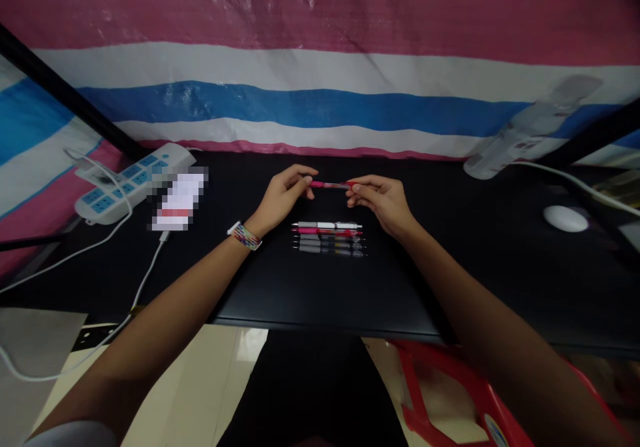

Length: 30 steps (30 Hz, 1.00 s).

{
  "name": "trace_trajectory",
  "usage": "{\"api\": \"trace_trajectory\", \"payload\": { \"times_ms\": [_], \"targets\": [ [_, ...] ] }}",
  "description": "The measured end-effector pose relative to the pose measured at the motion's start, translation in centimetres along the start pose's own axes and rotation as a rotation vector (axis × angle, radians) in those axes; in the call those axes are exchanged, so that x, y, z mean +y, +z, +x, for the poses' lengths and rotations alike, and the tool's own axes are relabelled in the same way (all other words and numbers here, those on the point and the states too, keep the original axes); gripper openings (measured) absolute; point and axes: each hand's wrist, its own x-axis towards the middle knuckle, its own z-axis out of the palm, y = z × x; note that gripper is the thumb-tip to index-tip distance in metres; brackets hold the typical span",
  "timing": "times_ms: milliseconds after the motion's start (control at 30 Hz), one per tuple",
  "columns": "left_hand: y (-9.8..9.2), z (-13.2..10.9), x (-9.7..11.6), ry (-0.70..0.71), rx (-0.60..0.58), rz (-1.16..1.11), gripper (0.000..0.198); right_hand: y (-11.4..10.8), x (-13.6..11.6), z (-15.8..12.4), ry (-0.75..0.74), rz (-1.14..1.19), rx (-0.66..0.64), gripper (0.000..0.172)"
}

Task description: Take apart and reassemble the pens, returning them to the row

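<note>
A red pen [331, 184] is stretched level between my two hands above the black table [320, 294]. My left hand [287, 194] pinches its left end, and my right hand [376, 197] pinches its right end. Just below, several pens lie side by side in a row: a white and grey pen [327, 225] at the top, a red pen [325, 232] under it, then grey translucent pens [327, 250] nearest the table's front edge. A colourful woven band [245, 235] circles my left wrist.
At the left are a white power strip [135, 182] and a blurred-out phone [177, 200] with a white cable. Toward the right stand a clear bottle [530, 127] and a white mouse [565, 218]. A red stool [450, 387] is below the table.
</note>
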Motion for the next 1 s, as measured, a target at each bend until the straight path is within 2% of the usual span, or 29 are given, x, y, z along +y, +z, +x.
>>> {"api": "trace_trajectory", "payload": {
  "times_ms": [33, 133, 167, 267, 367, 500, 567, 700, 800, 1000],
  "targets": [
    [0.00, 0.01, 0.03, 0.026, 0.001, 0.010, 0.024, 0.02, -0.03, -0.01, 0.001, 0.004, 0.001, 0.035],
    [0.07, 0.06, 0.05, 0.081, 0.023, 0.027, 0.046, 0.04, -0.10, -0.04, -0.003, 0.014, 0.010, 0.037],
    [0.10, 0.08, 0.04, 0.067, 0.035, 0.024, 0.045, 0.04, -0.10, -0.04, -0.006, 0.014, 0.010, 0.037],
    [0.12, 0.07, 0.06, -0.021, 0.056, 0.040, 0.019, 0.00, -0.03, -0.04, -0.014, 0.000, 0.013, 0.035],
    [-0.06, 0.03, 0.21, -0.012, 0.052, 0.076, 0.013, -0.04, 0.07, 0.01, -0.011, -0.013, 0.020, 0.034],
    [-0.33, 0.02, 0.38, 0.156, 0.068, 0.091, 0.019, -0.04, 0.02, 0.00, -0.004, -0.008, 0.026, 0.034],
    [-0.26, 0.07, 0.29, 0.132, 0.062, 0.059, 0.015, -0.01, -0.04, -0.03, -0.010, -0.008, 0.029, 0.033],
    [0.23, 0.16, -0.20, -0.022, 0.052, -0.071, 0.027, 0.07, 0.02, -0.05, -0.030, -0.001, 0.025, 0.032],
    [0.42, 0.17, -0.38, -0.100, 0.025, -0.094, 0.020, 0.11, 0.19, 0.00, -0.051, -0.019, 0.021, 0.032],
    [0.21, 0.04, 0.26, 0.016, 0.036, -0.006, 0.016, 0.06, 0.20, 0.07, -0.029, -0.052, 0.024, 0.036]
  ]
}}
